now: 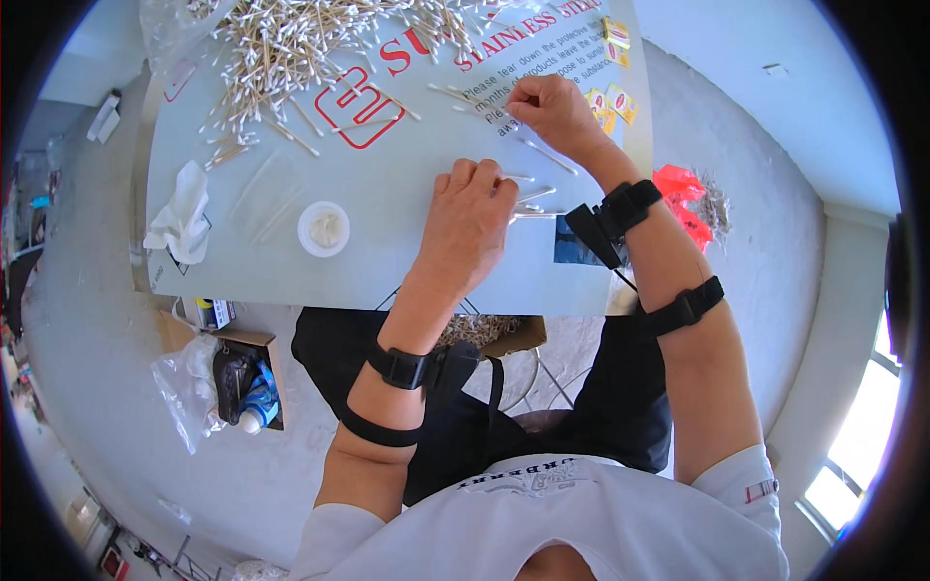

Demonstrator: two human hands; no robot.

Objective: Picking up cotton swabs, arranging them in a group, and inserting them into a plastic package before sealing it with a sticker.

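Cotton swabs [550,158] lie on the table [368,276] beside your hands. Right hand [557,114]: fingers pinched narrow at swab ends, hold unclear. Left hand [465,228]: fingers curled over swabs, can't tell if gripping. Room toward your near edge; white tub [304,230] left, swab pile [281,58] far left, yellow packets [623,105] crowding right.

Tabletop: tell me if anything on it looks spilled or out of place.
The cotton swabs lie heaped at the far side, pointing every way, with strays outside the pile, so they look rather spilled. A crumpled white tissue at the left looks untidy.
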